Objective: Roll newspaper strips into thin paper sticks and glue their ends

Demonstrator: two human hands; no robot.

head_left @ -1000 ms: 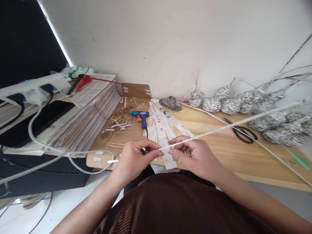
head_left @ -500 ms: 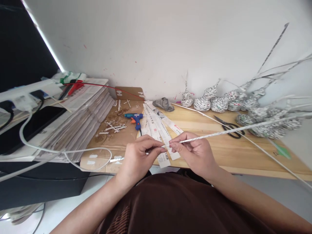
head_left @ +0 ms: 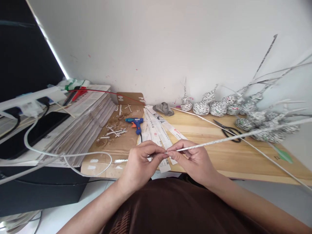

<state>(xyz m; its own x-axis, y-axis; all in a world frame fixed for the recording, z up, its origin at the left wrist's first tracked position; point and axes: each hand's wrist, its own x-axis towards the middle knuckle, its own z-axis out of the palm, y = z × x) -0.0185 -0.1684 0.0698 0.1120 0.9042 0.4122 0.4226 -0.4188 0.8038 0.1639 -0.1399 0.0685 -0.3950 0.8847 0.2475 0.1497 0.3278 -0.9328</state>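
Note:
Just above the table's front edge, my two hands meet fingertip to fingertip. My right hand [head_left: 191, 157] is closed, pinching a long, thin rolled paper tube [head_left: 220, 140] near its end; the tube slants up to the right and leaves the view. My left hand [head_left: 146, 162] is also closed, its thumb and forefinger pinched on the tube's tip, which the fingers mostly cover. Below and behind the hands lie several newspaper strips [head_left: 168, 142], fanned out. A blue glue gun [head_left: 138, 125] rests on cardboard to the left of the strips.
Black scissors [head_left: 230, 131] and a second long paper tube [head_left: 265, 156] lie on the wooden table [head_left: 207, 125]. Woven paper gourds [head_left: 201, 108] line the wall. A grey cloth [head_left: 163, 109] sits behind the strips. Stacked newspapers [head_left: 97, 117], a phone [head_left: 36, 133] and a white cable [head_left: 73, 152] are left.
My fingertips have come closer together, and the gap between the hands on the tube has shrunk. The whole scene sits slightly lower as the camera tilted.

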